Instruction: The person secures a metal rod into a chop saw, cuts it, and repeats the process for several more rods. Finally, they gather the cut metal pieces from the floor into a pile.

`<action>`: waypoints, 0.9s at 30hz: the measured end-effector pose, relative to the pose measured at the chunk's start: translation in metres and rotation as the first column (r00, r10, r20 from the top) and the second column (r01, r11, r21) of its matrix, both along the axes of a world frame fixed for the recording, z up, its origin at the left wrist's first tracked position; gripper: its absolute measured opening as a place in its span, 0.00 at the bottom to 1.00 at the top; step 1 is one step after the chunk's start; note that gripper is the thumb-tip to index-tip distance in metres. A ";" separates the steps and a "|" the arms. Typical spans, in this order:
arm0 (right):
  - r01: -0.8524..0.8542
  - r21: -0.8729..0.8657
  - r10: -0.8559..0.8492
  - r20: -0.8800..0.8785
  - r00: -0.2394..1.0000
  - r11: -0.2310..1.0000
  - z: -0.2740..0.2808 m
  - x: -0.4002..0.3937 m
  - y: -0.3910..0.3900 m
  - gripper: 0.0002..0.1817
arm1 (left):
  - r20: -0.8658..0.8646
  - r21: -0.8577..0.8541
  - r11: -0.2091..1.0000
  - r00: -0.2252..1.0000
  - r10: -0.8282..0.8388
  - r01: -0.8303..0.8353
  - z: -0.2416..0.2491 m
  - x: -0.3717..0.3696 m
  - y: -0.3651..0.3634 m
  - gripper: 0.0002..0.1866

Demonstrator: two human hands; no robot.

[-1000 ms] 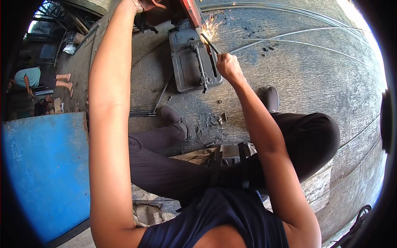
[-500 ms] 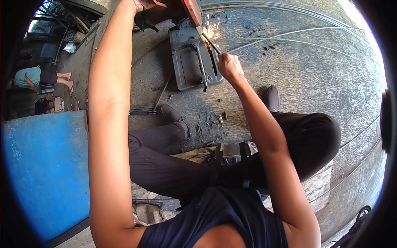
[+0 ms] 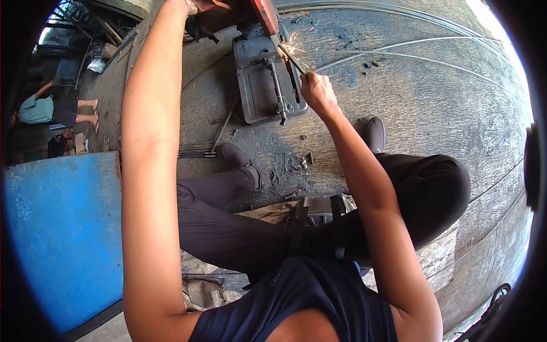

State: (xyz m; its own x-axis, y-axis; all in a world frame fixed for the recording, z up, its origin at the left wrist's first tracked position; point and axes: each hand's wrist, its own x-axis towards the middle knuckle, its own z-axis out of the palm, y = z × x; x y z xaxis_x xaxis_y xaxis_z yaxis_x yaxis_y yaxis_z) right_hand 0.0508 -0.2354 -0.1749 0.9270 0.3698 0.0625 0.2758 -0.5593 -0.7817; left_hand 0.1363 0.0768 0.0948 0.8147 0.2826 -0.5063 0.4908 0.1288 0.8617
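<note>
A red cut-off saw (image 3: 263, 16) stands over its dark metal base (image 3: 257, 94) at the top middle. My left hand (image 3: 192, 7) is at the top edge, closed around the saw's handle; most of its fingers are cut off by the frame. Lower and to the right, my right hand (image 3: 318, 91) grips a thin metal rod (image 3: 293, 61). The rod's far end meets the saw's blade area, where orange sparks (image 3: 292, 47) fly. A clamp screw (image 3: 276, 85) runs along the base, left of my right hand.
Long metal rods (image 3: 399, 52) lie across the floor at the upper right. Metal scraps (image 3: 305, 162) lie between my shoes. A blue panel (image 3: 62, 233) stands at the left. Beyond it, a person in a teal shirt (image 3: 37, 109) is near another person (image 3: 60, 143).
The spray of sparks looks smaller and has shifted shape. The person in teal now has an arm stretched out. My hands, the saw and the rod have hardly moved.
</note>
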 end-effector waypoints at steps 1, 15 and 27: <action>-0.013 0.016 0.013 0.009 1.000 1.000 -0.003 0.001 0.000 0.19 | 0.000 0.000 1.000 1.000 0.000 0.000 0.000 0.000 0.000 0.13; 0.080 0.490 0.282 -0.618 0.734 0.868 -0.015 0.009 -0.056 0.22 | 0.055 0.184 0.978 0.994 0.089 -0.098 0.000 -0.008 -0.013 0.14; -0.045 0.157 0.081 -0.232 0.969 0.987 -0.025 0.030 -0.012 0.25 | 0.037 0.138 0.979 0.988 0.149 -0.153 0.002 -0.019 -0.031 0.14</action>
State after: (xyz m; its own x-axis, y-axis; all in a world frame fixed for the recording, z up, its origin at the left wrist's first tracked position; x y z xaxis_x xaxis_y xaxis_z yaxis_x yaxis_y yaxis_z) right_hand 0.0805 -0.2473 -0.1995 0.8971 0.4311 -0.0969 0.1039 -0.4190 -0.9020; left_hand 0.1172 0.0453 0.0963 0.7698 0.4700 -0.4318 0.4517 0.0767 0.8889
